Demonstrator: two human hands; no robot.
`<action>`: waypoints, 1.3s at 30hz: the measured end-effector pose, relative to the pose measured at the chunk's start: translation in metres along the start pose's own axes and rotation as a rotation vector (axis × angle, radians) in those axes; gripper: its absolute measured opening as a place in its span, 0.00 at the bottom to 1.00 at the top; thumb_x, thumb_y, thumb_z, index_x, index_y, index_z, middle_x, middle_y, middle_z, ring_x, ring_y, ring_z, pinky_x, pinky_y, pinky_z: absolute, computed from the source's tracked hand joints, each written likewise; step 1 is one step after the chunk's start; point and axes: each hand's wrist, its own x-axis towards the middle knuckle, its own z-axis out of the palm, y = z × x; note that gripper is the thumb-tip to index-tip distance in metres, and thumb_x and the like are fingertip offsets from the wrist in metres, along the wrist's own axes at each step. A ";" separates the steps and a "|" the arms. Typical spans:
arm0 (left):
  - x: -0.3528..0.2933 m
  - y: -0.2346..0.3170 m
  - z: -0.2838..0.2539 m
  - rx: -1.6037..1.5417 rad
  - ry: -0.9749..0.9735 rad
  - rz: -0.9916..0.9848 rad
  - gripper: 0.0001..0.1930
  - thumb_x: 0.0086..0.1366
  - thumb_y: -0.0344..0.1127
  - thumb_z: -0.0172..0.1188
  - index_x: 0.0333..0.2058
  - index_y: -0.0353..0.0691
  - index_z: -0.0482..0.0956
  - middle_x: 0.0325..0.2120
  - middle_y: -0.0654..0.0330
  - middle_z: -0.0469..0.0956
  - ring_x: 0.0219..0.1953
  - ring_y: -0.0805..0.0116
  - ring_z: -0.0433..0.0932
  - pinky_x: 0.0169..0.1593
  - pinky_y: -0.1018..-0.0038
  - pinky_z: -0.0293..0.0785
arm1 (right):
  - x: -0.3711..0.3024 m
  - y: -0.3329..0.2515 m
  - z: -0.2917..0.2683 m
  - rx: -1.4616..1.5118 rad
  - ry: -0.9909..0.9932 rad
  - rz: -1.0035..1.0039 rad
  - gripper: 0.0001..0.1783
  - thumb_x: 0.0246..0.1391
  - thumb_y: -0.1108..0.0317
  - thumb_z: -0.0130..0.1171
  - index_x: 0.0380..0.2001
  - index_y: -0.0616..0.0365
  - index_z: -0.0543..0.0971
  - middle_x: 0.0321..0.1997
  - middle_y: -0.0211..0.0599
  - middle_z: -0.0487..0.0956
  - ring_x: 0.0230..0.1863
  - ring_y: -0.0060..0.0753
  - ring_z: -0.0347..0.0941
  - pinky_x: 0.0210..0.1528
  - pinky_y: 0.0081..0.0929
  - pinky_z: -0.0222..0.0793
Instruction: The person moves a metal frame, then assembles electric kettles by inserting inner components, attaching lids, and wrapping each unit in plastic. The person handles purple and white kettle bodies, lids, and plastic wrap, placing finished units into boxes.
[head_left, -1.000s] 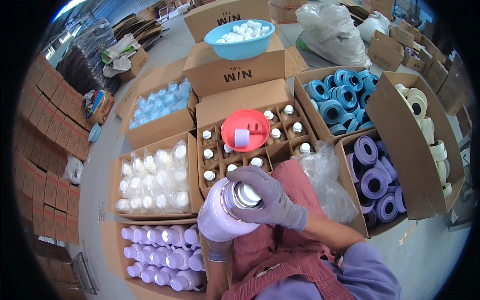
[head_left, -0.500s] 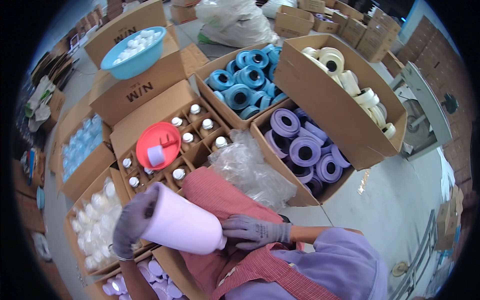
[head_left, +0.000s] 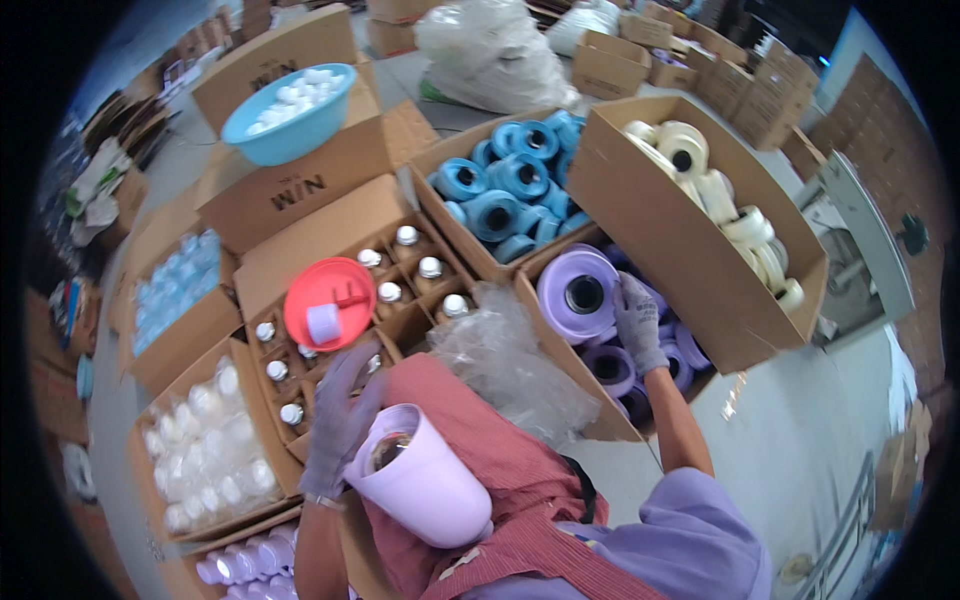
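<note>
Centrally, a lilac bottle (head_left: 435, 485) is propped at a tilt on a red-clad lap (head_left: 465, 400), its open end turned toward the upper left. Just beside that opening, the gloved left hand (head_left: 342, 415) is seen blurred, fingers stretched out and nothing grasped; whether the bottle is touched cannot be told. By the gloved right hand (head_left: 640, 325), closed at its edge, a lilac ring (head_left: 556, 295) is held at the lilac box (head_left: 612, 415), where more such rings are piled.

The far right part of that box is blocked by the cream box (head_left: 680, 235), whose tall side is slanted across it, and some rings are hidden. The gap between lap and lilac box is filled by a crumpled clear bag (head_left: 515, 365). Beyond, blue rings (head_left: 520, 175) are heaped in another box.

Ahead, silver-capped flasks (head_left: 430, 268) are stood in a divided carton (head_left: 280, 262); a few are covered by a red tray (head_left: 303, 300), on which a small lilac cup (head_left: 323, 323) is set. Behind, white caps (head_left: 295, 100) are held in a blue bowl (head_left: 285, 140). At left, bagged white items (head_left: 205, 450) are packed in a box, with lilac bottles (head_left: 255, 565) boxed below.
</note>
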 end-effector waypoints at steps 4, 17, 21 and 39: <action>0.024 0.036 0.013 -1.018 -0.320 -0.212 0.38 0.67 0.47 0.59 0.69 0.38 0.53 0.60 0.55 0.66 0.62 0.69 0.65 0.59 0.66 0.71 | 0.016 -0.176 0.028 0.402 -0.115 -0.294 0.22 0.60 0.72 0.52 0.58 0.61 0.70 0.47 0.55 0.77 0.48 0.57 0.75 0.49 0.44 0.71; -0.013 0.002 0.000 -0.207 0.487 0.359 0.31 0.57 0.39 0.69 0.59 0.42 0.72 0.57 0.57 0.72 0.57 0.57 0.72 0.63 0.62 0.66 | -0.008 -0.290 0.098 0.835 -0.889 -0.287 0.32 0.53 0.63 0.63 0.60 0.56 0.67 0.47 0.44 0.75 0.52 0.47 0.71 0.57 0.40 0.69; -0.023 -0.031 -0.031 -0.050 0.253 0.449 0.36 0.49 0.48 0.72 0.57 0.42 0.76 0.57 0.52 0.74 0.61 0.52 0.70 0.64 0.60 0.64 | -0.019 -0.277 0.110 2.203 -1.999 0.535 0.23 0.68 0.47 0.42 0.45 0.55 0.76 0.26 0.39 0.77 0.25 0.35 0.76 0.38 0.36 0.76; -0.082 -0.043 -0.036 -0.079 -0.220 0.248 0.35 0.48 0.54 0.72 0.50 0.37 0.79 0.49 0.52 0.79 0.58 0.50 0.72 0.62 0.58 0.65 | -0.092 -0.257 0.080 1.010 -0.824 -0.170 0.20 0.67 0.62 0.39 0.47 0.67 0.76 0.56 0.47 0.74 0.59 0.41 0.69 0.65 0.33 0.61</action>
